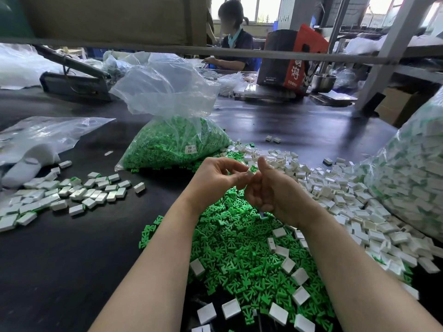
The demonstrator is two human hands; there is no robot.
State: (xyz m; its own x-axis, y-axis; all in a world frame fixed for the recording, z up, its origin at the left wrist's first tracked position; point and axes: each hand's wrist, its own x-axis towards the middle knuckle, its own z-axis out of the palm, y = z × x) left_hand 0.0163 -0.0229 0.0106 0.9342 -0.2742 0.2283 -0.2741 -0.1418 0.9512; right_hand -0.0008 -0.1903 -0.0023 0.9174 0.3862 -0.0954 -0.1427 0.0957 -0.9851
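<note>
Left hand (pixel 215 179) + right hand (pixel 275 190) meet above the desk (pixel 72 259), mid-frame. Left grip: thumb & forefinger tips pinch a small white cap (pixel 250 173). Right grip: fingers curled in under the cap, thumb up just beside it, pinching the same piece from the other side. A green clip (pixel 253 167) sits at the cap's top edge, touching it; can't tell how far in it's seated, as the piece is tiny and the fingers cover most of it. Right palm side is hidden.

Below the hands: loose pile of green clips (pixel 239 255) w/ stray white caps on top. To the right, a spread of empty white caps (pixel 335 188), running up to a big clear bag of white/green pieces (pixel 412 178), cut off by the frame edge. Just behind the hands is an open clear bag of green clips (pixel 177 142) w/ a small label, text unreadable. Left side has a scatter of white pieces (pixel 72 194), some showing green edges, near crumpled plastic bags (pixel 36 137). In the bkgd sit a seated person (pixel 236 41), a red/black carton (pixel 290 61) and a metal bowl (pixel 323 81), w/ a grey rail (pixel 215 52) crossing in front.
</note>
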